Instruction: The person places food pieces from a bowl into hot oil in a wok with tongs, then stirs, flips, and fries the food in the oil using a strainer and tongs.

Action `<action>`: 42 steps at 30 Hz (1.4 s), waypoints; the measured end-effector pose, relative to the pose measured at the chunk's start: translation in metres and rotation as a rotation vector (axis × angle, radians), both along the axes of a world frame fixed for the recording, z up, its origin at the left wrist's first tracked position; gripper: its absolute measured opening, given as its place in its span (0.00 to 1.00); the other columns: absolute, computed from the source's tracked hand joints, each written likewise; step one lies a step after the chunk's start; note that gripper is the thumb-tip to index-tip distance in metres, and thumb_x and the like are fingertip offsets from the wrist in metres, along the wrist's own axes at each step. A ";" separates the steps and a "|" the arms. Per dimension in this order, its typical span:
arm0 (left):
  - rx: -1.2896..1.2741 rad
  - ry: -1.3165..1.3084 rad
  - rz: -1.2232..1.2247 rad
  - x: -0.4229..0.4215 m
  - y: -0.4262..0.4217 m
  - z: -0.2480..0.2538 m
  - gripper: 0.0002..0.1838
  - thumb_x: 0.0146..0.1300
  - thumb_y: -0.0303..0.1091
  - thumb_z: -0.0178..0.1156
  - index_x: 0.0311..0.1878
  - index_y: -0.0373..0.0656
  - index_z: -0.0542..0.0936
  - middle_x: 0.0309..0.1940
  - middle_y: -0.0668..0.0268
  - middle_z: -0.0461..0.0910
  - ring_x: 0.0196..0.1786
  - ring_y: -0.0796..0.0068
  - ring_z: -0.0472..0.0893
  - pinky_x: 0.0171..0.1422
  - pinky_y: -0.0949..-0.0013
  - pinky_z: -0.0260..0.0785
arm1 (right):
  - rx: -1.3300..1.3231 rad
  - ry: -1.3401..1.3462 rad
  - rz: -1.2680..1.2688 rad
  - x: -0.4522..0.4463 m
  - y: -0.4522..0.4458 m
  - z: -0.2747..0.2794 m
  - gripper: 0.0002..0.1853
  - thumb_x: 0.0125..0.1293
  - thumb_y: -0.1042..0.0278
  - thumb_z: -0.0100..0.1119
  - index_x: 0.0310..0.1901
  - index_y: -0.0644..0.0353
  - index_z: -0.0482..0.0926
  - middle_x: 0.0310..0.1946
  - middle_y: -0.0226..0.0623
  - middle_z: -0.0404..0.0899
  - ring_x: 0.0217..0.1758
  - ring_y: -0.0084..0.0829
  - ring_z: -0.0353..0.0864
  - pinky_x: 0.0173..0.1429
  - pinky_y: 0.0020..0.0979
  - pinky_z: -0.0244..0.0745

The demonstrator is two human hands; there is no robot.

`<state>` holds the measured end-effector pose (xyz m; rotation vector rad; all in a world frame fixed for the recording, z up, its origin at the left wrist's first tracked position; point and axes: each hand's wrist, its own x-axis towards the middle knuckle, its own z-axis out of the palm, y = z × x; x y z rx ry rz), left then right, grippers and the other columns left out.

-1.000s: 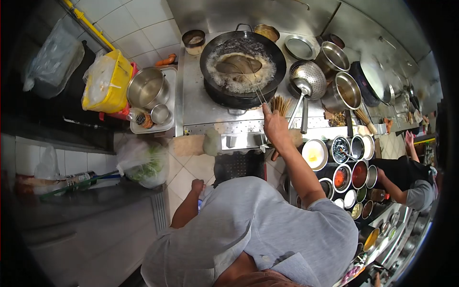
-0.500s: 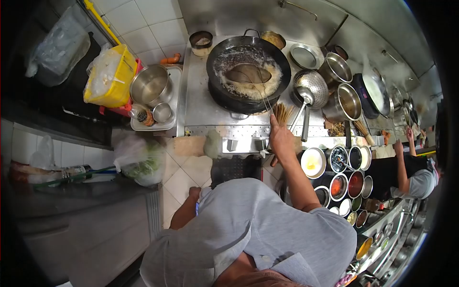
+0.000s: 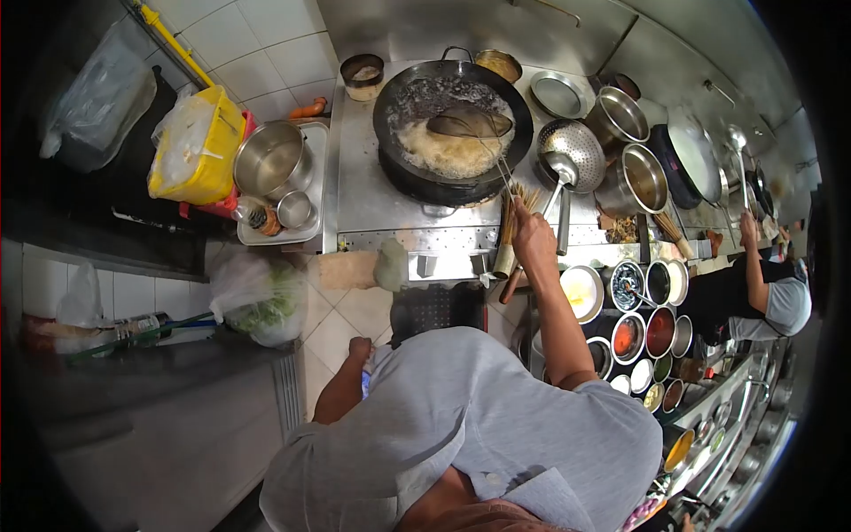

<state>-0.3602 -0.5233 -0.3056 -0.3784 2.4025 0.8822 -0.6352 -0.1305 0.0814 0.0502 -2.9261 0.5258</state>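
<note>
R grip (image 3: 534, 241) on strainer (image 3: 470, 122) in bubbling wok (image 3: 385, 133); L grip (image 3: 360, 348) nr shirt (image 3: 523, 417).

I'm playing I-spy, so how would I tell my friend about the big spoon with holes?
Find the big black wok of bubbles on the stove. Just right of it sits a shiny, round metal strainer. Lots of little holes dot its bowl, unlike the two deep pots beside it.

Flat silver steel cooktop (image 3: 357, 177) bears | large round black metal wok (image 3: 388, 135) | shallow round silver metal dish (image 3: 558, 95) | small dark-rimmed round container (image 3: 362, 91)
</note>
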 end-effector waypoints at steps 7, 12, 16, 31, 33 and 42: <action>0.365 -0.198 0.664 -0.012 0.004 -0.005 0.14 0.59 0.34 0.52 0.24 0.33 0.77 0.23 0.54 0.83 0.19 0.64 0.78 0.22 0.62 0.71 | -0.224 -0.075 0.073 0.021 -0.019 -0.026 0.19 0.68 0.66 0.54 0.59 0.63 0.78 0.25 0.62 0.78 0.30 0.60 0.82 0.38 0.54 0.76; 0.405 -0.224 0.800 -0.015 0.006 0.007 0.11 0.58 0.31 0.52 0.30 0.32 0.77 0.24 0.53 0.83 0.19 0.65 0.78 0.20 0.63 0.69 | -0.214 -0.158 0.086 0.039 -0.032 -0.032 0.22 0.67 0.67 0.55 0.60 0.68 0.75 0.25 0.65 0.78 0.31 0.61 0.82 0.39 0.54 0.76; 0.340 -0.261 0.725 -0.016 0.001 0.013 0.11 0.59 0.32 0.52 0.28 0.32 0.78 0.24 0.53 0.83 0.19 0.65 0.78 0.21 0.63 0.69 | -0.240 -0.266 0.078 0.047 -0.039 -0.034 0.23 0.68 0.65 0.54 0.63 0.63 0.74 0.31 0.67 0.79 0.38 0.63 0.81 0.44 0.53 0.75; 0.314 -0.163 0.686 -0.026 -0.028 0.001 0.13 0.60 0.36 0.53 0.27 0.36 0.78 0.21 0.56 0.83 0.20 0.65 0.81 0.25 0.61 0.73 | -0.319 0.127 0.238 0.006 -0.006 -0.068 0.32 0.70 0.72 0.51 0.75 0.58 0.57 0.40 0.53 0.85 0.31 0.39 0.86 0.23 0.34 0.75; 0.293 -0.167 0.644 -0.019 -0.030 -0.003 0.13 0.60 0.36 0.52 0.28 0.36 0.78 0.21 0.56 0.83 0.21 0.65 0.81 0.26 0.62 0.73 | -0.484 -0.044 0.136 -0.007 -0.003 -0.058 0.32 0.70 0.71 0.51 0.75 0.57 0.57 0.33 0.46 0.82 0.26 0.34 0.81 0.23 0.33 0.74; 0.289 -0.277 0.735 -0.004 -0.023 -0.008 0.13 0.58 0.34 0.50 0.29 0.34 0.79 0.21 0.55 0.83 0.20 0.64 0.80 0.27 0.62 0.73 | -1.248 -0.513 -0.058 0.017 -0.035 -0.044 0.34 0.73 0.70 0.47 0.77 0.58 0.48 0.21 0.23 0.65 0.16 0.16 0.61 0.18 0.25 0.72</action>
